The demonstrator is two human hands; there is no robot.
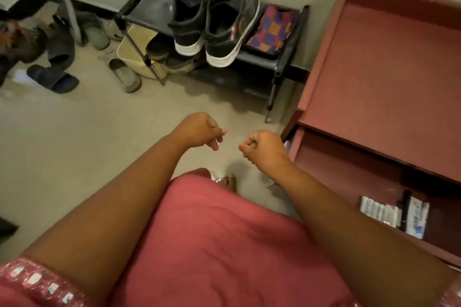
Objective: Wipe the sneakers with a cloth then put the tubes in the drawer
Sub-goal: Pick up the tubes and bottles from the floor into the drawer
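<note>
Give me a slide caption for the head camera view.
Both hands curled and empty above the floor, sneakers on the rack, drawer open.

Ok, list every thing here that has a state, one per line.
left hand: fingers curled, holding nothing
right hand: fist, holding nothing
sneakers: side by side on the rack's top shelf
drawer: open
tubes: lying in the drawer
checked cloth: beside the sneakers
</note>
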